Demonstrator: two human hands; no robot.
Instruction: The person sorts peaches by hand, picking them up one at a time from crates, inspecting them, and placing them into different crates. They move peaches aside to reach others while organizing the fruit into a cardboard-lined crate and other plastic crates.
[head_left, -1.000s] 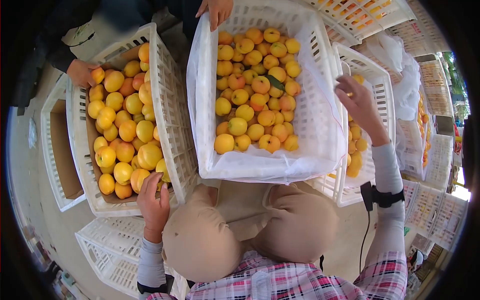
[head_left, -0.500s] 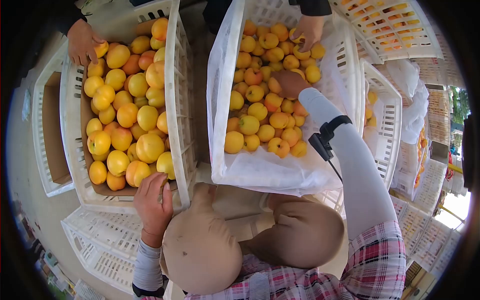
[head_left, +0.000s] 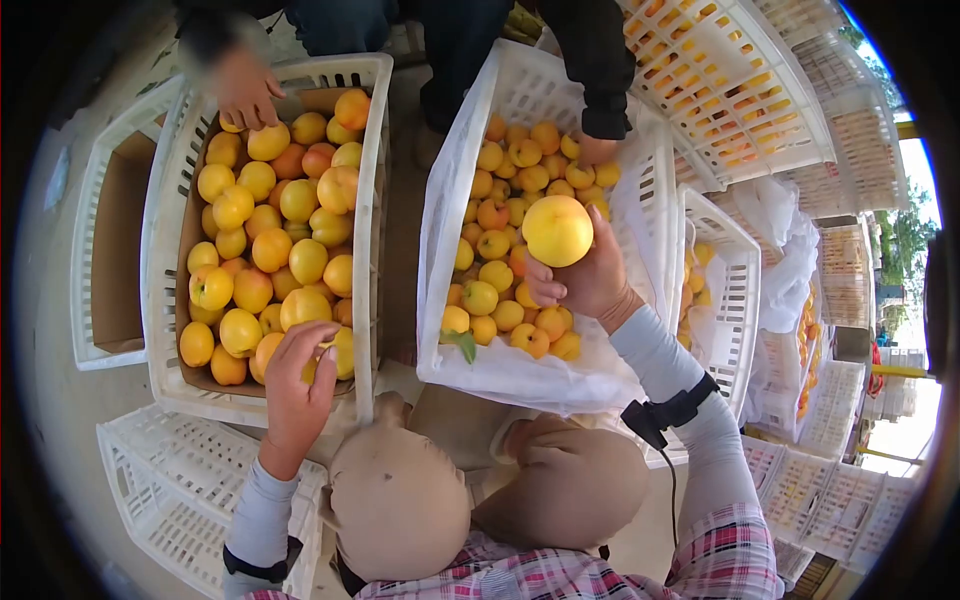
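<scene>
My right hand (head_left: 590, 270) holds up a large yellow apricot (head_left: 557, 231) over the right crate (head_left: 520, 385), a white plastic crate with a thin white liner. Below it lie many smaller yellow-orange apricots (head_left: 493, 244), with a green leaf (head_left: 462, 344) near the front. At the near edge of the left crate (head_left: 260, 408), my left hand (head_left: 300, 370) has its fingers loosely bent, thumb apart, beside a yellow apricot (head_left: 342, 352). That white crate has a cardboard lining and is filled with large yellow and orange-red apricots (head_left: 270, 250).
Across from me, another person's hand (head_left: 248, 95) rests at the left crate's far corner, and their other hand (head_left: 597, 150) reaches into the right crate. More white crates stand at left (head_left: 88, 260), below (head_left: 190, 470) and right (head_left: 740, 300). A fruit-filled crate (head_left: 740, 80) is at upper right.
My right hand has come up out of the right crate with an apricot in it. My left hand has shifted slightly over the left crate's near fruit. The view has moved.
</scene>
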